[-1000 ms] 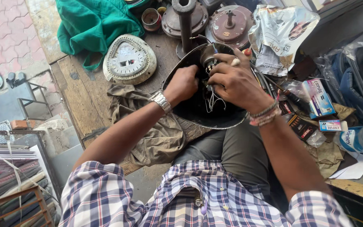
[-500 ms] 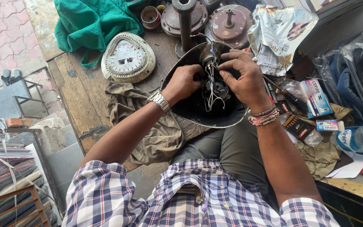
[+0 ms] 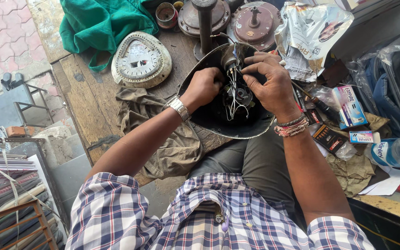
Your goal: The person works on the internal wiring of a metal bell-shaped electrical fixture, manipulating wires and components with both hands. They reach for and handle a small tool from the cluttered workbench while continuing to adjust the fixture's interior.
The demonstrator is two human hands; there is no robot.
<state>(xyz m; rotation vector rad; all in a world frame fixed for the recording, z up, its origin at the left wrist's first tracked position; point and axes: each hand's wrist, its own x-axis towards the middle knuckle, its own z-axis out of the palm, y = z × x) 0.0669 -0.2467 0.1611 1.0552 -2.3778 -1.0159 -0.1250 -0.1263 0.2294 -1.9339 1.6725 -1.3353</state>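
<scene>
Down below us, our two bare hands work inside a black, bowl-shaped metal housing that rests on our lap and against the edge of a worn wooden workbench. Our left hand, with one silver metal wristwatch on the wrist, is curled into a loose fist against the housing's inner left wall; we cannot tell whether its fingers pinch anything. Our right hand, wearing a stack of beaded thread bracelets, lies over the housing's right side, its fingers drawn together on a bundle of thin white and grey wires. Those wires rise from the middle of the housing, directly between the two hands and touching the right fingertips.

Around the housing we count one cream, rounded-triangle dial cover to the left, one crumpled green cloth beyond it, and one khaki rag under our left forearm. Two round, rusty metal motor bases stand at the far edge, just past the housing. To the right lie one crinkled silver foil bag, two small blue-and-white cardboard boxes and one clear plastic water bottle.
</scene>
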